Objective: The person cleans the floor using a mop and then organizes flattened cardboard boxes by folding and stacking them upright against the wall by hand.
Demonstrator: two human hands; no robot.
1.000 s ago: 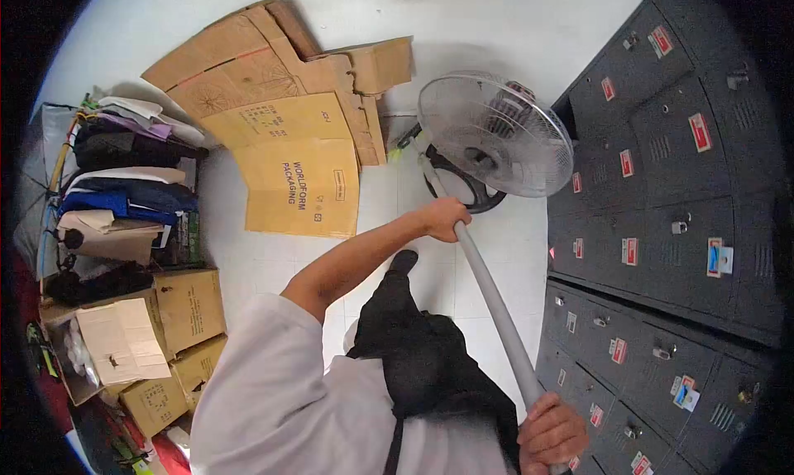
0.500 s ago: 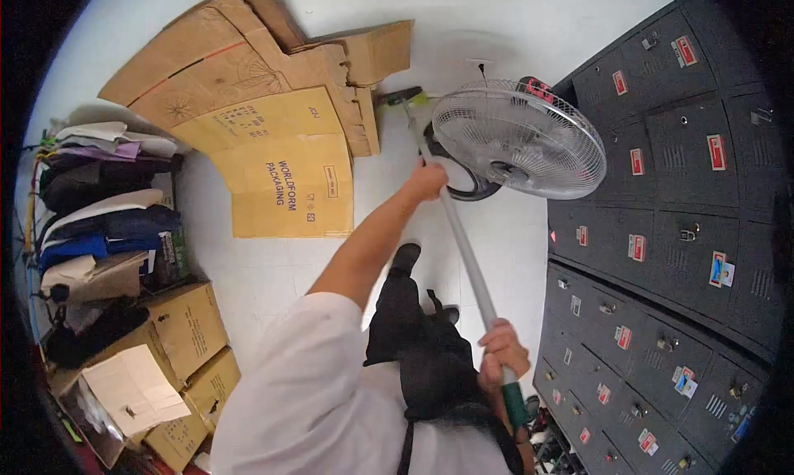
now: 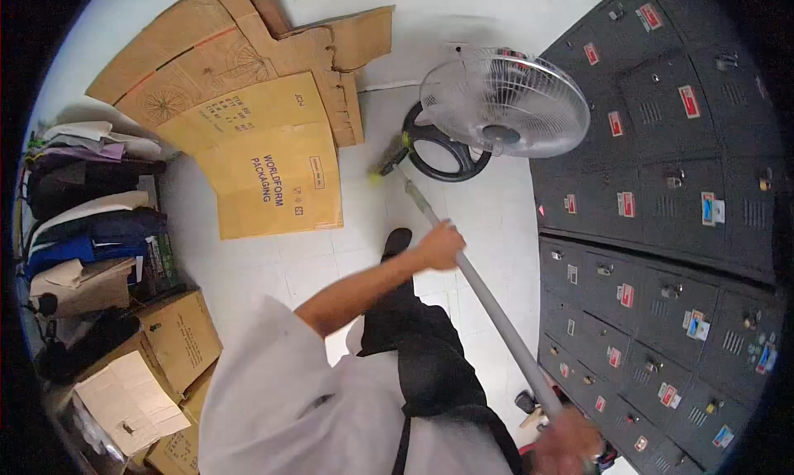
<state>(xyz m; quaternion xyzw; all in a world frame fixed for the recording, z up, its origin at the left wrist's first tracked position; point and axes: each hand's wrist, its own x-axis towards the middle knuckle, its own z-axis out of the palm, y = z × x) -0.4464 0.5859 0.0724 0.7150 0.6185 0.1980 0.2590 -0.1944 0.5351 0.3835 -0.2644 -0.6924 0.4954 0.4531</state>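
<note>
While two hands [image 3: 440, 245] clasp one pole [image 3: 503, 324], one brush head [image 3: 396, 157] sits near one fan [image 3: 503, 134].

The only view comes from a head-worn camera, facing forward and steeply down: the wearer's shirt [image 3: 265, 392] close below, the floor [image 3: 256, 272] farther off, the wall [image 3: 496, 12] above (dark, rounded borders frame it).

A wire-caged fan [image 3: 506, 111] stands between flattened cardboard [image 3: 277, 157] and dark lockers [image 3: 653, 219] — clothes [image 3: 91, 181] hang opposite, beside brown boxes [image 3: 178, 334].
</note>
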